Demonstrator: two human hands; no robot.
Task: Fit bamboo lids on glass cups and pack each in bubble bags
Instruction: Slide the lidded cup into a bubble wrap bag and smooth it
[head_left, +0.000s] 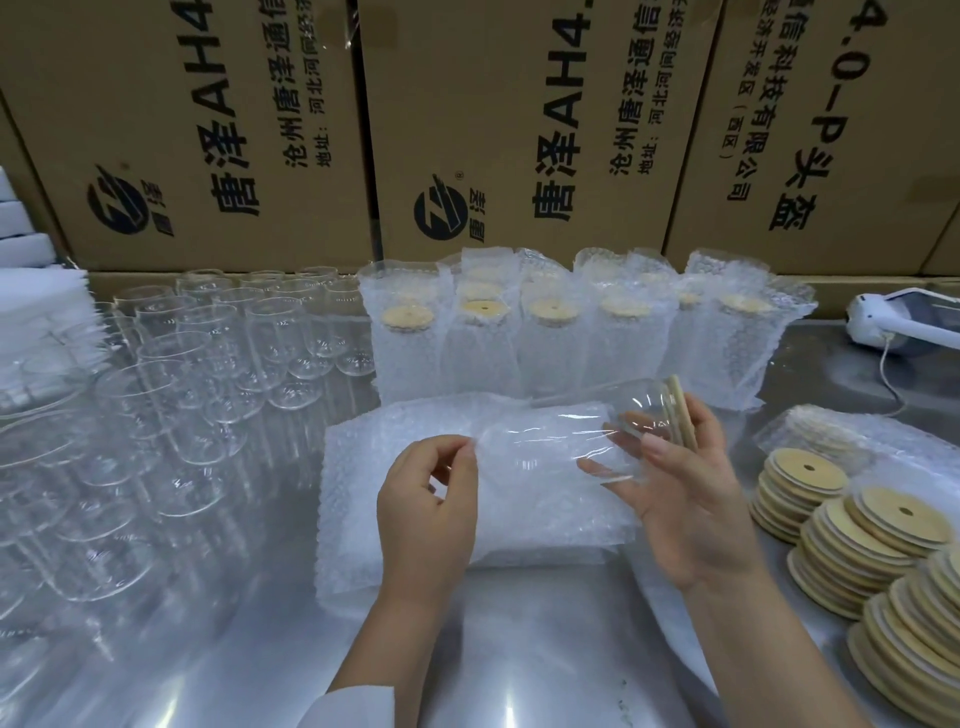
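Observation:
My right hand (685, 483) grips a clear glass cup (631, 410) lying on its side, with a bamboo lid (679, 410) fitted on the end near my palm. The cup's base points left toward a bubble bag (530, 447). My left hand (431, 499) pinches the edge of that bag, on top of a flat pile of bubble bags (415, 519) in the middle of the metal table (260, 649). Several bare glass cups (182, 389) stand at the left. Stacks of loose bamboo lids (872, 535) lie at the right.
A row of packed, lidded cups in bubble bags (571, 332) stands behind the pile. Large cardboard boxes (519, 130) form a wall at the back. A white handheld device with a cord (904, 322) lies at the far right. White foam sheets (36, 306) sit at the far left.

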